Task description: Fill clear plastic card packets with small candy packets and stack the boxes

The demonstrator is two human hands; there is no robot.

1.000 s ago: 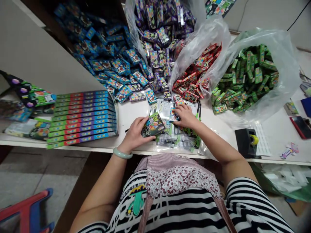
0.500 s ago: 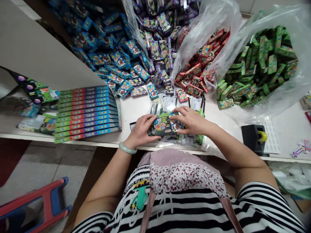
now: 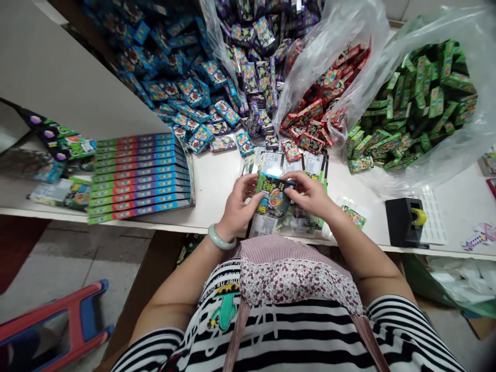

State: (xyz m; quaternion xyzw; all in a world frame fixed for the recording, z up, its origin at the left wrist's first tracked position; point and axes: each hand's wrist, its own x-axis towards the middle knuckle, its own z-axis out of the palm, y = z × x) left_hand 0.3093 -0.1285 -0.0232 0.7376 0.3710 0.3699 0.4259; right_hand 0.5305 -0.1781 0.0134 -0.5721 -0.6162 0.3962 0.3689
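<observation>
Between my two hands is a dark printed packet (image 3: 274, 198) with green lettering and a blue top edge, tilted up above the table. My left hand (image 3: 243, 202) grips its left side, thumb across the front. At its upper right, my right hand (image 3: 308, 192) pinches it with thumb and fingers. Beneath lie flat printed sleeves (image 3: 269, 161) with pale panels, partly hidden by the packet and hands. A small red box (image 3: 291, 150) and a small blue box (image 3: 244, 143) rest just beyond them.
Heaps of blue boxes (image 3: 189, 93), purple boxes (image 3: 256, 77), red boxes (image 3: 313, 121) and green boxes (image 3: 422, 98) fill the back, some in clear plastic bags. Stacked packs (image 3: 139, 178) stand at left. A black tape dispenser (image 3: 403, 222) sits right; a red-blue stool (image 3: 70, 320) is on the floor.
The packet has gone from lying flat to being raised and tilted. My left hand moved right and my right hand now pinches the upper edge. A green printed piece shows beside my right forearm.
</observation>
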